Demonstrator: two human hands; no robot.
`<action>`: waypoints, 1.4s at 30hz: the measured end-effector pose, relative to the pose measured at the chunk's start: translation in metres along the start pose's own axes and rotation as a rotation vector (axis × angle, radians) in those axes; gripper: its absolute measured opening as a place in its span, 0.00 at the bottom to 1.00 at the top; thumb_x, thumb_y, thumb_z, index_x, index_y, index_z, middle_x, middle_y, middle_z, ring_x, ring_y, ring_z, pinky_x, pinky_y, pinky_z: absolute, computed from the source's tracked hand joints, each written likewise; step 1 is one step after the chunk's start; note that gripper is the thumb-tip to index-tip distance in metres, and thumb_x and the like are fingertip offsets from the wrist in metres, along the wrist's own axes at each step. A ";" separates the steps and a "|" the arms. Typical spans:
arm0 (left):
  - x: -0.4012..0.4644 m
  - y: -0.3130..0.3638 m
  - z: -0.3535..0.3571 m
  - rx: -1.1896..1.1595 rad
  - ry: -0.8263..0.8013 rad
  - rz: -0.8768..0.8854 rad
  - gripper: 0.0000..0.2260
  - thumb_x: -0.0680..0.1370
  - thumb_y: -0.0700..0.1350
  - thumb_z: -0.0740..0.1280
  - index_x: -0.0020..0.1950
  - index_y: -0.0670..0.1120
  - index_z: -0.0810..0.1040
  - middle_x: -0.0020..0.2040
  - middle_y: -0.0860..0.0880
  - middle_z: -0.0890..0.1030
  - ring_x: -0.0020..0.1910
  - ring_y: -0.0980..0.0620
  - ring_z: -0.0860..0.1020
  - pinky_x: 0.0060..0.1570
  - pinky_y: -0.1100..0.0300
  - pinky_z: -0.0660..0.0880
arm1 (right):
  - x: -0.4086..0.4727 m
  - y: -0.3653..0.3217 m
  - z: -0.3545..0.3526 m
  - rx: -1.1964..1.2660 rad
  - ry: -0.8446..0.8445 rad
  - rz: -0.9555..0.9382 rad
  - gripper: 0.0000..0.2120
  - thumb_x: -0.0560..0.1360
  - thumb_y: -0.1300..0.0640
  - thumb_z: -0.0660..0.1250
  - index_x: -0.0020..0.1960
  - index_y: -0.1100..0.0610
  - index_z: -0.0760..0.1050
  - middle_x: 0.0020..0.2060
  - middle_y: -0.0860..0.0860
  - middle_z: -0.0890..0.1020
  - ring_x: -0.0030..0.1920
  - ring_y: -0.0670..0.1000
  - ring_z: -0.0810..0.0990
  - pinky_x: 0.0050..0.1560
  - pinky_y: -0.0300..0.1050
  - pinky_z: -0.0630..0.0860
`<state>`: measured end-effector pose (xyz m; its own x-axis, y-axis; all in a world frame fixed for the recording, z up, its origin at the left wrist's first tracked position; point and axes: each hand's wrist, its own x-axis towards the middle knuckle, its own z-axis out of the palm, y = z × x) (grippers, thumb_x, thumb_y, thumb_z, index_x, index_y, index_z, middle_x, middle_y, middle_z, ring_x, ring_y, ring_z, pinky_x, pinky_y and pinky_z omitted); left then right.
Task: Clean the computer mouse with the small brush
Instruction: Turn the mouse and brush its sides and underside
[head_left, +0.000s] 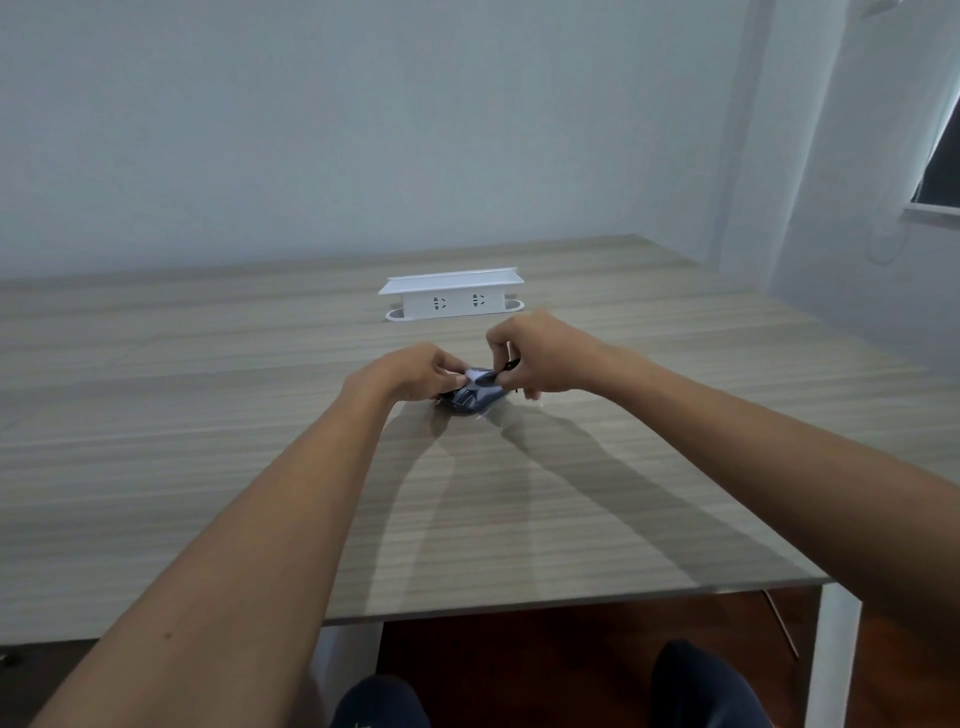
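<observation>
The computer mouse (475, 397) lies on the worktop (208, 415), in front of a white socket box (451, 296) set into the wood-grain laminate. It is a dark, rounded, glossy plastic shell, probably light, stiff and a little slippery, so best steadied by its sides. The left hand (415, 371) does so, its grip curled round the mouse's left flank. The right hand (540, 358) pinches a thin dark small brush (506, 370), its tip down on the mouse's top; the bristles are too small to make out. The brush looks slender and light, suited to a fingertip hold.
</observation>
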<state>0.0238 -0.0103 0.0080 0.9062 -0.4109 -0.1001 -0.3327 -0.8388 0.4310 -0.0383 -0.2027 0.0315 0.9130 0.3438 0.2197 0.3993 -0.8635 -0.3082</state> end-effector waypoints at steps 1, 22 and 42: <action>0.000 0.000 0.000 0.001 0.002 0.001 0.15 0.81 0.51 0.64 0.68 0.58 0.78 0.58 0.50 0.83 0.57 0.51 0.79 0.60 0.56 0.71 | 0.000 0.002 -0.002 0.012 -0.007 0.011 0.14 0.74 0.60 0.74 0.35 0.54 0.71 0.27 0.47 0.79 0.21 0.43 0.80 0.27 0.38 0.74; -0.003 0.003 0.000 -0.030 0.012 -0.004 0.15 0.82 0.50 0.64 0.69 0.56 0.77 0.56 0.50 0.82 0.55 0.51 0.78 0.59 0.58 0.71 | -0.002 -0.004 0.002 -0.055 0.002 -0.007 0.09 0.74 0.62 0.73 0.39 0.57 0.74 0.30 0.48 0.78 0.25 0.51 0.80 0.32 0.46 0.79; -0.001 0.000 0.002 -0.033 0.067 0.017 0.14 0.81 0.50 0.65 0.66 0.55 0.80 0.51 0.49 0.84 0.47 0.52 0.78 0.53 0.59 0.73 | -0.004 0.015 0.001 0.142 0.014 0.102 0.11 0.73 0.61 0.74 0.38 0.57 0.73 0.31 0.55 0.84 0.22 0.47 0.81 0.22 0.33 0.70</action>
<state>0.0221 -0.0102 0.0061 0.9165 -0.3986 -0.0326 -0.3400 -0.8195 0.4613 -0.0357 -0.2169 0.0244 0.9487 0.2506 0.1929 0.3129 -0.8325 -0.4573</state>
